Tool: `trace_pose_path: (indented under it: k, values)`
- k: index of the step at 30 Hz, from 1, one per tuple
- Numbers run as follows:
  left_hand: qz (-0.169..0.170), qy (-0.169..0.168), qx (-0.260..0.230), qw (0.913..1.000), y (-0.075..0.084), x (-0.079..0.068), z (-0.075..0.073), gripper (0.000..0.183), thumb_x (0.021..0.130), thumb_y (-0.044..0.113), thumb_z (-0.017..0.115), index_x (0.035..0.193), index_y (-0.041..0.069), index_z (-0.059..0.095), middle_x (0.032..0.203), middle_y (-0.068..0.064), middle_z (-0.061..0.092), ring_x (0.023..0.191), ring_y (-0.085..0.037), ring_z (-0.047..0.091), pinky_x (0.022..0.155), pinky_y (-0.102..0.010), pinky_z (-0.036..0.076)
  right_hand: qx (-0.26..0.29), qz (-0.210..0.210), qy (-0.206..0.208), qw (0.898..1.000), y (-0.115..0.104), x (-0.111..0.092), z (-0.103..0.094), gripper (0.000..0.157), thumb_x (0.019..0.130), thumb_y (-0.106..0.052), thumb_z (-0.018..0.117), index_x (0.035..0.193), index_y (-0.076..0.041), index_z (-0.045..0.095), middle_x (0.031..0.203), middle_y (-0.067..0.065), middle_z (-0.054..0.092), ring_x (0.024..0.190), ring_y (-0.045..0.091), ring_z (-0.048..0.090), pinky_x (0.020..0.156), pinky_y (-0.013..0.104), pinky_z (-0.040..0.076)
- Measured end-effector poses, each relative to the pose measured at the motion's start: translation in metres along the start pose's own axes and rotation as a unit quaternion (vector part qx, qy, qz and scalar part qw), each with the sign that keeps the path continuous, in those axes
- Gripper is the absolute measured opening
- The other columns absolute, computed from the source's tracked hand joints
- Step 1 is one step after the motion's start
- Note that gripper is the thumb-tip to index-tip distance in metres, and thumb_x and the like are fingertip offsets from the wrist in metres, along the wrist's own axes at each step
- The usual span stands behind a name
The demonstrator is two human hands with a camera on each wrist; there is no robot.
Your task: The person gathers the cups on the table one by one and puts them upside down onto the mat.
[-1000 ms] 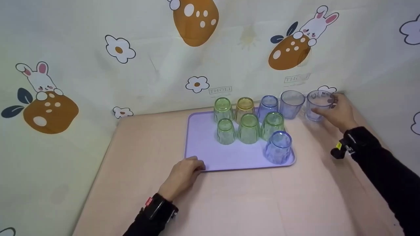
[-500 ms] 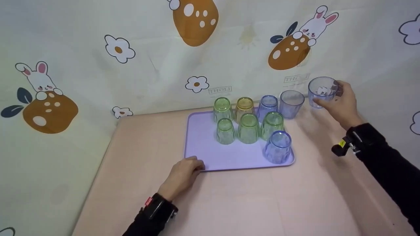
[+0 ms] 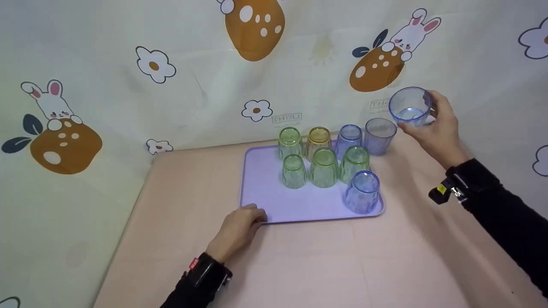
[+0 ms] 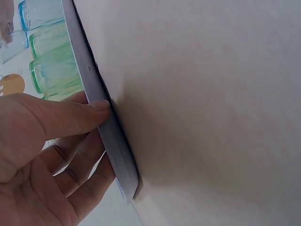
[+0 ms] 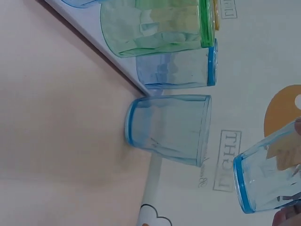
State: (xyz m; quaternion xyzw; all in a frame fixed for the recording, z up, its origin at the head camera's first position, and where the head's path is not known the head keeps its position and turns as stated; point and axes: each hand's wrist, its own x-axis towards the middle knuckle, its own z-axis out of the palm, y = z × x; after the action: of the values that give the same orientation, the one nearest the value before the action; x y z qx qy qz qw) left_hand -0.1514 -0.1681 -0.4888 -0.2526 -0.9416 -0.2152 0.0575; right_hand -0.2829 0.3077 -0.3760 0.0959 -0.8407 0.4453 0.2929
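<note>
My right hand [image 3: 441, 134] grips a clear blue drinking glass [image 3: 409, 112] in the air over the table's back right, thumb on the near side. Its mouth faces up, tilted a little towards me. The right wrist view catches only part of this glass [image 5: 268, 174], with fingertips at its edge. A second clear blue glass [image 3: 380, 139] stands mouth up beside the tray's back right corner. My left hand [image 3: 237, 231] pinches the front left edge of the purple tray [image 3: 308, 207]; in the left wrist view the thumb [image 4: 77, 117] presses the rim, the fingers opposite.
Several glasses stand upside down on the tray: green ones [image 3: 324, 169], a yellow one [image 3: 319, 141], a blue one [image 3: 350, 141] at the back and another blue one [image 3: 363, 194] at the front right. A printed wall sheet [image 3: 205, 107] rises behind the pink table [image 3: 299, 265].
My right hand has lifted the blue glass off the table, then moved it slightly left and tilted it. My left hand and the tray have stayed put.
</note>
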Motion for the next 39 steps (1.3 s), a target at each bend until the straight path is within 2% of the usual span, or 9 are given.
trace_pose_path:
  k: [5,8,10,12,16,20,28,32,39]
  values:
    - [-0.006,-0.001,-0.004,1.0000,0.000,0.001,-0.001,0.013,0.087,0.000,0.077,0.090,0.013,0.076,0.082,0.004,0.062,0.078,-0.013,0.062,0.068,-0.036,0.053,-0.055,-0.093,-0.011,0.994,-0.017,-0.001,0.002,0.083,0.076,-0.005,0.088,0.147,-0.005,0.046,0.141,0.015,0.050,0.128,0.028,0.047,0.106,0.032,0.036]
    - [-0.009,-0.002,-0.003,1.0000,0.001,0.001,0.000,0.014,0.087,0.000,0.077,0.090,0.013,0.076,0.082,0.004,0.062,0.078,-0.014,0.062,0.068,-0.036,0.053,-0.091,-0.127,-0.037,0.987,-0.029,-0.004,0.003,0.088,0.076,-0.005,0.088,0.151,-0.012,0.043,0.145,0.012,0.045,0.128,0.029,0.048,0.107,0.035,0.038]
    - [-0.010,-0.002,-0.003,0.9999,0.001,0.001,0.000,0.014,0.087,-0.001,0.076,0.090,0.013,0.076,0.082,0.004,0.062,0.079,-0.014,0.063,0.068,-0.036,0.054,-0.097,-0.156,-0.046,0.982,-0.036,-0.005,0.007,0.091,0.073,0.001,0.089,0.151,-0.011,0.043,0.146,0.013,0.043,0.129,0.033,0.047,0.108,0.039,0.038]
    - [-0.013,-0.002,-0.003,0.9999,0.001,0.000,0.000,0.014,0.087,-0.001,0.076,0.091,0.013,0.076,0.082,0.004,0.063,0.079,-0.014,0.063,0.069,-0.036,0.054,-0.095,-0.193,-0.044,0.976,-0.042,-0.006,0.011,0.096,0.068,0.007,0.091,0.150,-0.010,0.045,0.146,0.015,0.043,0.130,0.035,0.045,0.108,0.043,0.038]
    - [-0.015,-0.002,-0.002,0.9999,0.001,0.000,0.001,0.012,0.088,0.000,0.077,0.091,0.012,0.076,0.083,0.004,0.063,0.079,-0.014,0.063,0.069,-0.036,0.054,-0.103,-0.281,-0.044,0.953,-0.054,-0.008,0.018,0.101,0.058,0.014,0.092,0.147,-0.007,0.048,0.145,0.019,0.044,0.132,0.039,0.040,0.106,0.052,0.032]
    - [-0.010,0.001,-0.004,0.9999,0.001,0.000,0.002,0.012,0.088,0.001,0.077,0.091,0.013,0.076,0.083,0.004,0.062,0.078,-0.014,0.062,0.069,-0.036,0.053,-0.136,-0.347,-0.059,0.926,-0.065,-0.011,0.021,0.101,0.059,0.015,0.091,0.148,-0.009,0.049,0.148,0.018,0.044,0.133,0.040,0.040,0.101,0.054,0.031]
    - [0.000,0.012,-0.004,0.9999,0.001,-0.002,0.001,0.011,0.088,0.003,0.076,0.089,0.014,0.075,0.081,0.005,0.060,0.076,-0.014,0.061,0.067,-0.037,0.052,-0.187,-0.464,-0.084,0.862,-0.076,-0.020,0.031,0.093,0.065,0.011,0.088,0.148,-0.012,0.052,0.147,0.021,0.045,0.132,0.042,0.042,0.104,0.056,0.030]
    - [-0.001,0.010,-0.004,0.9999,0.001,-0.002,0.002,0.011,0.088,0.003,0.076,0.090,0.014,0.075,0.082,0.004,0.060,0.077,-0.014,0.061,0.067,-0.037,0.052,-0.215,-0.500,-0.109,0.831,-0.082,-0.026,0.032,0.093,0.069,0.014,0.085,0.150,-0.012,0.050,0.148,0.020,0.046,0.132,0.041,0.043,0.109,0.055,0.029]
    - [-0.004,0.007,-0.005,1.0000,0.002,-0.002,0.002,0.012,0.088,0.002,0.076,0.090,0.013,0.074,0.082,0.005,0.059,0.076,-0.013,0.060,0.067,-0.036,0.052,-0.282,-0.553,-0.150,0.770,-0.091,-0.044,0.039,0.103,0.066,0.016,0.086,0.155,-0.014,0.043,0.154,0.017,0.040,0.138,0.034,0.041,0.112,0.052,0.030]
